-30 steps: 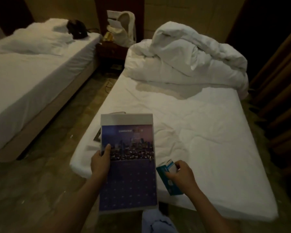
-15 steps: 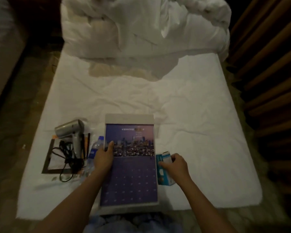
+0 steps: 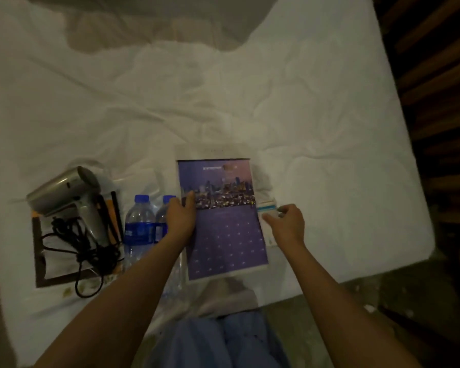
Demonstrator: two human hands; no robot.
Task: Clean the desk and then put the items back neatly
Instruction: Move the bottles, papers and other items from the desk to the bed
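Observation:
A purple calendar (image 3: 223, 224) with a city photo lies low over the white bed (image 3: 223, 102), near its front edge. My left hand (image 3: 179, 217) grips its left edge, thumb on the picture. My right hand (image 3: 287, 224) pinches a small white and teal box (image 3: 266, 208) just right of the calendar. Two water bottles (image 3: 140, 224) with blue caps lie left of the calendar, beside my left wrist. A silver hair dryer (image 3: 64, 192) with a black coiled cord rests on a dark-framed card (image 3: 41, 261) at the left.
A rumpled white duvet (image 3: 144, 19) is heaped at the far end of the bed. Dark wooden slats (image 3: 436, 102) run along the right side. Floor (image 3: 369, 301) shows at the bottom right, and blue cloth (image 3: 223, 341) covers my legs.
The view has tilted down and closer to the bed. The calendar and the box have come down toward the sheet, both hands still holding them. The bottles and the hair dryer came into view.

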